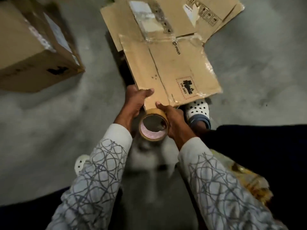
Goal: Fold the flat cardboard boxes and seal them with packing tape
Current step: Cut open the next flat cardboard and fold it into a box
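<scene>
Gripping a near corner of the flat cardboard box (169,67), the left hand (136,102) pinches it, thumb on top; the right hand (176,120) curls its fingers round the tape roll (150,136).

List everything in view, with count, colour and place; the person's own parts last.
flat cardboard box: one, brown, centre, in hand
flattened cardboard: at least one sheet, brown, on the floor beyond it
assembled box: one, brown, upper left
tape roll: one, tan, at the flat box's near edge
floor: grey, all around
clogs: two, white, centre right and lower left
sleeves: two, white with grey scribbles, bottom
left hand: one, grips the flat box's near edge
right hand: one, holds the tape roll
</scene>
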Action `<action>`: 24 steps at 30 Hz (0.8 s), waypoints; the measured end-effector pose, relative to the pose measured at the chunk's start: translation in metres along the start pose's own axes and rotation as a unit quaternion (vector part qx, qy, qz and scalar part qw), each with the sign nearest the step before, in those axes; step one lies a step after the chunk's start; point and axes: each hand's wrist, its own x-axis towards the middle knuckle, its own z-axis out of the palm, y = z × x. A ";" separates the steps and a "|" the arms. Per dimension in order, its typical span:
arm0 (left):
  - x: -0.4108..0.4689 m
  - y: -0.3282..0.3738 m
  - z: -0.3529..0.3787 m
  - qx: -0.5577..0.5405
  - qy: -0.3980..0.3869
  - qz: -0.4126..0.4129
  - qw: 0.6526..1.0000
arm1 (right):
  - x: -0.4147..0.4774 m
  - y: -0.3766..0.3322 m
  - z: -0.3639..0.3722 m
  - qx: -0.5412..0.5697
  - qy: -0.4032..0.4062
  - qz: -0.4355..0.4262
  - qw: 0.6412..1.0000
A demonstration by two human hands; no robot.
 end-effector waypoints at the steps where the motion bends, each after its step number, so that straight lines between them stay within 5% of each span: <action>1: -0.023 0.002 -0.002 0.050 0.029 0.032 0.998 | -0.019 0.000 -0.004 -0.026 -0.016 -0.004 1.000; 6: -0.134 0.007 -0.026 0.221 0.128 0.161 0.953 | -0.107 -0.006 -0.021 -0.248 -0.050 -0.081 0.964; 13: -0.259 -0.027 -0.093 0.327 0.246 0.294 0.864 | -0.209 -0.002 -0.054 -0.447 -0.073 -0.308 0.837; 18: -0.316 -0.092 -0.127 0.389 0.261 0.342 0.815 | -0.239 0.007 -0.069 -0.345 -0.046 -0.375 0.859; 24: -0.333 -0.129 -0.119 0.442 0.231 0.325 0.804 | -0.220 0.014 -0.074 -0.313 -0.046 -0.355 0.880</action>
